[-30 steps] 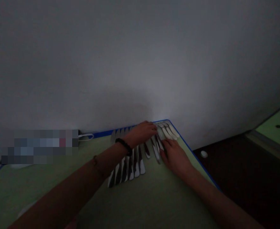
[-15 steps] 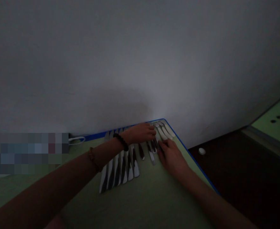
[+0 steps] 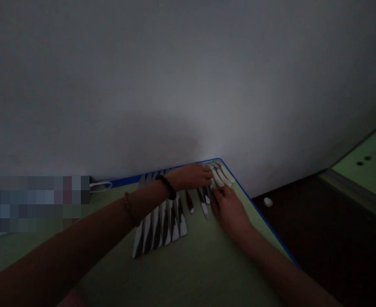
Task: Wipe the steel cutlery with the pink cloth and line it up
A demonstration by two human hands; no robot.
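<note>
A row of metal table knives [image 3: 157,230] lies side by side on the green tabletop [image 3: 188,273]. My left hand [image 3: 194,176] reaches across their far ends, its fingers curled down over cutlery further right. What those fingers hold is hidden. Close beside it, my right hand [image 3: 231,209] has its thumb and fingers drawn together at the cutlery; dim light hides what is between them. Under and between the hands lie several shiny pieces, one with a dark handle-like end [image 3: 190,202] and another with a bright end [image 3: 205,209]. Pale-handled forks [image 3: 222,176] lie at the far right corner.
A blue edge [image 3: 264,221] borders the table, which stands against a grey wall [image 3: 188,76]. A white cable [image 3: 101,185] lies at the back left beside a blurred-out area. On the dark floor right is a small white round object [image 3: 268,202].
My left hand has shifted slightly right, toward the forks. The short shiny pieces between the hands have moved a little; my right hand stays almost in place.
</note>
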